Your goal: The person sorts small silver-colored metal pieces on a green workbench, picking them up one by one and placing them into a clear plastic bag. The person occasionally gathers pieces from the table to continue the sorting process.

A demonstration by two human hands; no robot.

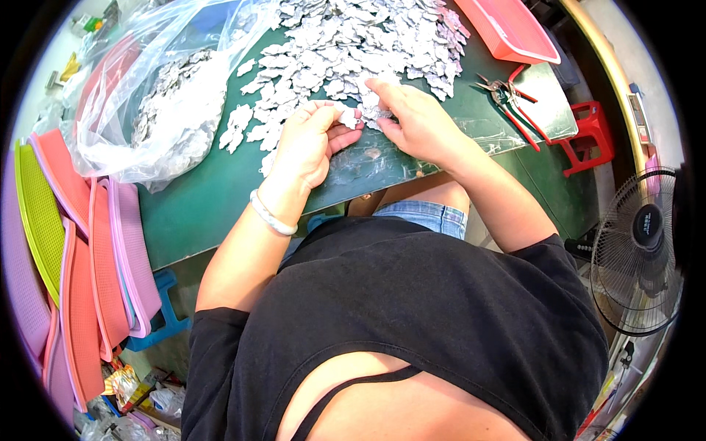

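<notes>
A broad heap of small, flat, silvery-grey irregular pieces (346,55) is spread over the green table in front of me. My left hand (312,140) is closed at the near edge of the heap, pinching one of these flat grey pieces (350,118) between thumb and fingers. Just to its right, my right hand (415,121) has its index finger stretched out over the heap and its thumb apart. Loose pieces lie under and beside the right fingertips, and I see none gripped there.
A clear plastic bag (198,151) of similar pieces sits on the table's left. Red-handled pruning shears or pliers (507,103) lie on the right, near a pink tray (507,33). Stacked coloured baskets (103,272) stand left; a fan (636,250) and red stool (592,140) stand right.
</notes>
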